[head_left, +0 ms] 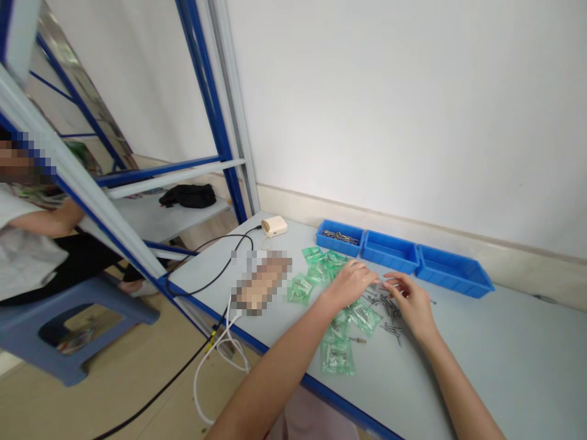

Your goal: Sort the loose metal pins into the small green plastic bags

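Above the table my left hand [352,283] has its fingers pinched together near a pile of small green plastic bags [317,273]. My right hand [411,300] meets it fingertip to fingertip, thumb and fingers also closed in a pinch. Whatever sits between them is too small to make out. Loose screws [391,308] lie under and beside the right hand. Several green bags, such as the nearest bag [338,357], have slim metal pieces inside. A single metal piece [358,340] rests on the tabletop beside them.
Three blue bins line the wall: a left bin [340,237] with long metal pieces, a middle bin [389,251] and a right bin [454,271]. A cream device [274,227], a blurred-out object [261,284] and cables [229,342] occupy the left. Another person sits beyond the frame post [82,165].
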### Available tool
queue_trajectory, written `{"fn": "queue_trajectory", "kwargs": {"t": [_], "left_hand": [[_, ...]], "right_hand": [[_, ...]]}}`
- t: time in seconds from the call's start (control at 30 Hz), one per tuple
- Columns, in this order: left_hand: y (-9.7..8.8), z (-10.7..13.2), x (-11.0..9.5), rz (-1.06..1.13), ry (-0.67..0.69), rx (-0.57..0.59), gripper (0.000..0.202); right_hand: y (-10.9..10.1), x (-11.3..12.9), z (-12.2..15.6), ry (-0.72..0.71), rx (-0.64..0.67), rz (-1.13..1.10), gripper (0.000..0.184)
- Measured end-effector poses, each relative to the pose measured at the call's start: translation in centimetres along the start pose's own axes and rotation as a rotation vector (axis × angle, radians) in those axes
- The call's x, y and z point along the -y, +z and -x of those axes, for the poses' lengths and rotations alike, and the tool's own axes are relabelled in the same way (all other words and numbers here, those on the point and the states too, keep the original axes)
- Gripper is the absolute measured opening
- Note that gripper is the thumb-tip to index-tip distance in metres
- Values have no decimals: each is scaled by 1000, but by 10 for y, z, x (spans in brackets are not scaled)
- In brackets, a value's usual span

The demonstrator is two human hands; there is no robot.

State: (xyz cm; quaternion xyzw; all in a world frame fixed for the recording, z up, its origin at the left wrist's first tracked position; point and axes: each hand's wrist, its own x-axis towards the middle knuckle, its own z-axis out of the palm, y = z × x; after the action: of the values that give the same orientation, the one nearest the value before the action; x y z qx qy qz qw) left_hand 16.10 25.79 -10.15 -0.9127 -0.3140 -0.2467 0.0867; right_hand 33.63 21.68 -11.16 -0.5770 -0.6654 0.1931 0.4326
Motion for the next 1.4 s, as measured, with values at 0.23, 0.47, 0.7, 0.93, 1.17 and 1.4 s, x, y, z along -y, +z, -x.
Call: {"fn": "queue_trajectory", "kwargs": {"t": [0.23,0.47,0.7,0.93,1.17,1.4], "left_hand": [[0,0,-2,-36,17,-9,20],[-1,2,0,-2,-30,37,23],[0,1,-5,43,-37,34,29],[-4,1,-7,66,-34,35,25],[-3,-1,-7,19,-86,46,27],[-12,-1,-10,84,-90,51,20]], "right_hand": [[-6,8,4,35,-8,101,42],[-6,6,0,50,51,-93,38],[-6,2,0,83,76,-66,35],[-7,4,-1,115,51,-66,39],[-6,7,0,12,8,-3,39],[-9,11,2,52,36,-4,38]]}}
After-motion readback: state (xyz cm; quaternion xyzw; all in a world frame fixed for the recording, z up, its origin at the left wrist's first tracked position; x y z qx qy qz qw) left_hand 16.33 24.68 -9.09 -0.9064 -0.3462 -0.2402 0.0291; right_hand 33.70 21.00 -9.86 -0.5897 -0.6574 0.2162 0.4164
